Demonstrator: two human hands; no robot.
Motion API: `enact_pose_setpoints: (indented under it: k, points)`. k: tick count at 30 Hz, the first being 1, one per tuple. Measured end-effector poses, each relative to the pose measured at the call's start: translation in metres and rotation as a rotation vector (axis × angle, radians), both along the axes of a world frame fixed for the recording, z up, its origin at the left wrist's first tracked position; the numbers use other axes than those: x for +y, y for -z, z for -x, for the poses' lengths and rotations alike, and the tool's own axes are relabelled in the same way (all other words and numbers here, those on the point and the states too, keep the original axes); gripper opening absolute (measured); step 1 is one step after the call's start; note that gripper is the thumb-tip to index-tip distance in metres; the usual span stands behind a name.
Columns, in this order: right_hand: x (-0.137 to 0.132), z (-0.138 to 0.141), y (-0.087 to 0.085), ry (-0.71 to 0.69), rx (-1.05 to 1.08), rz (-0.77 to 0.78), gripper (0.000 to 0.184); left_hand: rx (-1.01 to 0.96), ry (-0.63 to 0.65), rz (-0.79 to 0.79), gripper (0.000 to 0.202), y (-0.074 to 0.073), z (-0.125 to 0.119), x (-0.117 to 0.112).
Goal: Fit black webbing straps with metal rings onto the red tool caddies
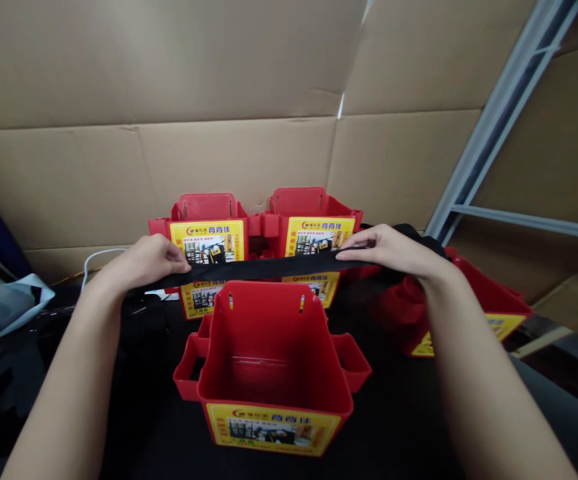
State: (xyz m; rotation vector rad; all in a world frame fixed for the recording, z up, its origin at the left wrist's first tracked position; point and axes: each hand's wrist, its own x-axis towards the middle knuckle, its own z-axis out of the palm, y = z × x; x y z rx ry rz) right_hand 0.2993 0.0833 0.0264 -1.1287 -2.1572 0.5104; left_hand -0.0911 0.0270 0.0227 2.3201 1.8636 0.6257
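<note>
Stretched between my two hands is a black strap (263, 269), held level above the back rim of a red plastic tool box (279, 333). My left hand (156, 261) pinches the strap on the left. On the right, my right hand (389, 250) grips it between thumb and fingers, and more of the strap bunches behind that wrist. The box stands upright with its hollow facing up, two slots in its raised back wall, a small side pocket on each side and a yellow printed label (273, 430) on its front.
Two stacks of similar red boxes (209, 207) (301, 201) stand behind, against a cardboard wall (239, 160). Another red box (479, 300) sits at the right beside my forearm. A grey metal frame (499, 100) rises at the right. A pale plastic bag (3, 307) lies at the left.
</note>
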Motion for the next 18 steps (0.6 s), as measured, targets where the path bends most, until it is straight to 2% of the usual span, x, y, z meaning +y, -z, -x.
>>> enact_pose_setpoints:
  k: [2, 4, 7, 10, 12, 14, 16, 18]
  points:
    - [-0.005, 0.007, -0.002, -0.020, 0.011, -0.039, 0.029, 0.005, 0.062, 0.009, 0.022, -0.002, -0.009, -0.006]
    - [-0.013, 0.027, -0.002, -0.081, -0.048, -0.107, 0.028, -0.099, 0.201, 0.026, 0.030, -0.001, -0.030, -0.009]
    - [-0.027, 0.064, 0.002, -0.181, -0.130, -0.166, 0.025, -0.312, 0.402, 0.037, 0.045, 0.007, -0.070, -0.004]
    - [-0.036, 0.089, 0.008, -0.260, -0.125, -0.160, 0.021, -0.430, 0.495, 0.117, 0.042, 0.018, -0.095, 0.006]
    - [-0.036, 0.093, 0.011, -0.282, -0.101, -0.156, 0.022, -0.427, 0.490, 0.134, 0.031, 0.021, -0.097, 0.012]
    - [-0.031, 0.085, 0.010, -0.269, -0.093, -0.155, 0.024, -0.372, 0.437, 0.083, 0.025, 0.019, -0.087, 0.013]
    - [-0.022, 0.065, 0.007, -0.224, -0.101, -0.147, 0.028, -0.272, 0.312, -0.021, 0.024, 0.012, -0.065, 0.011]
    - [-0.011, 0.039, 0.004, -0.144, -0.095, -0.123, 0.030, -0.136, 0.116, -0.123, 0.024, 0.003, -0.039, 0.006]
